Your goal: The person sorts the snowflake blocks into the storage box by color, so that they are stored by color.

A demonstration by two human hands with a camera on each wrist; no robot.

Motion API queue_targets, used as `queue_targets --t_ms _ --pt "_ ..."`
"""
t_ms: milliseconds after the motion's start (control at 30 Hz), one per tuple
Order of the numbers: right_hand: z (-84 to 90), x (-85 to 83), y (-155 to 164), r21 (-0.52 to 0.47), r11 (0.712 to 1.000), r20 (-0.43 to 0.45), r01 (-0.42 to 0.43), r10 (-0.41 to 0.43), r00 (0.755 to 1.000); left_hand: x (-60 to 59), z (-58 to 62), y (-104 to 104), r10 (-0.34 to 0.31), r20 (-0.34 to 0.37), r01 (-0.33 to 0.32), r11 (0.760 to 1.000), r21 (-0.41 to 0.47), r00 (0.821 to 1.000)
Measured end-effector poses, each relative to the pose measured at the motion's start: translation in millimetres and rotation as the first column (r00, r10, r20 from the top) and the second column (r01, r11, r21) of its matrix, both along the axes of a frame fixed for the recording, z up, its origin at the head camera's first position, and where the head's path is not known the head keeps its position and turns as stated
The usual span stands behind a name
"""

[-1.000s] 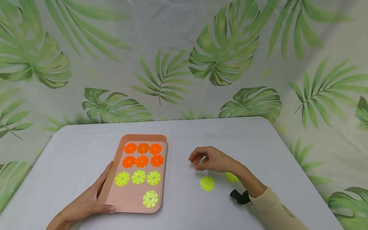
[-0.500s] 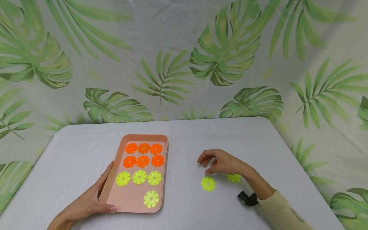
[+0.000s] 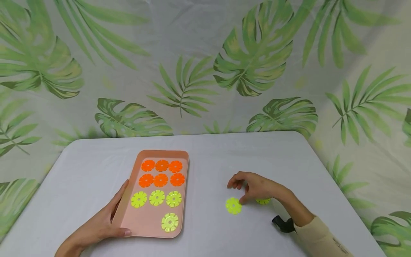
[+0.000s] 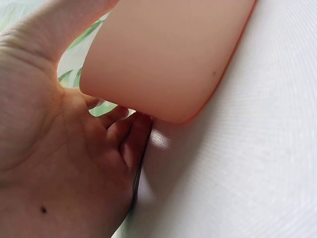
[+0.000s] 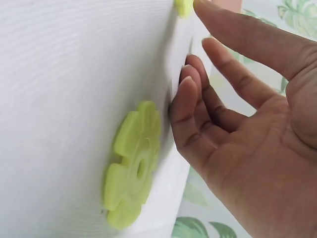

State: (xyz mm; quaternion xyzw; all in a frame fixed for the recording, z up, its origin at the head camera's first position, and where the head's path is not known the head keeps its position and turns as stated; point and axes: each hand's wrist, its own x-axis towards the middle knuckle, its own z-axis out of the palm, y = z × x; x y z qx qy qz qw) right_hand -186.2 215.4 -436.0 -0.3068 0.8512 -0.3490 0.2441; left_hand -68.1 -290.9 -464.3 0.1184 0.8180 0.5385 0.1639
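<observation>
My left hand [image 3: 99,225] grips the near left corner of a pink tray [image 3: 138,225], the thumb at its front edge and the fingers along its left side. In the left wrist view the tray's outer wall [image 4: 168,54] sits between thumb and fingers. My right hand [image 3: 258,187], fingers loosely bent and holding nothing, hovers low over the table. Its thumb tip is at the edge of a yellow-green notched plastic disc [image 3: 233,206]; whether they touch I cannot tell. Partly hidden beneath that hand lies a second yellow-green disc [image 3: 263,201], seen larger in the right wrist view [image 5: 133,168].
Inside the tray, two rows of orange notched discs [image 3: 161,180] lie at the far end. Nearer are three yellow-green discs [image 3: 157,197] in a row and one alone [image 3: 170,222]. A black wrist device [image 3: 283,224] sits by the right sleeve. A leaf-patterned cloth [image 3: 199,71] hangs behind the white table [image 3: 208,150].
My right hand has moved right and toward me, lowering until its thumb is at the nearer loose disc. The left hand and tray keep their place; the head view shifts slightly.
</observation>
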Motion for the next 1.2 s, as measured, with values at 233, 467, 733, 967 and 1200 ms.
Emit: queue_targets --t_ms 233,467,733,967,1200 --pt "1.1 3.3 -1.0 0.049 0.998 -0.049 -0.036 0.039 0.998 0.0 -1.2 -0.1 0.007 0.004 -0.007 1.000 -0.011 1.000" --pt "5.3 5.8 -3.8 0.086 0.995 -0.050 -0.051 0.056 0.997 -0.6 -1.5 0.4 0.013 0.000 -0.013 1.000 -0.025 1.000" --pt "3.7 11.2 -4.3 0.084 0.993 -0.065 -0.081 0.087 0.994 0.3 -1.1 0.0 0.015 -0.006 -0.015 1.000 -0.020 1.000" --pt "3.2 12.9 -9.0 0.097 0.992 -0.064 -0.078 0.084 0.994 0.3 -2.2 -1.0 0.013 -0.020 -0.014 0.999 -0.031 1.000" --pt "1.3 11.4 -9.5 0.082 0.995 -0.064 -0.058 0.063 0.996 -0.1 0.7 0.9 0.024 0.000 -0.024 0.999 -0.040 1.000"
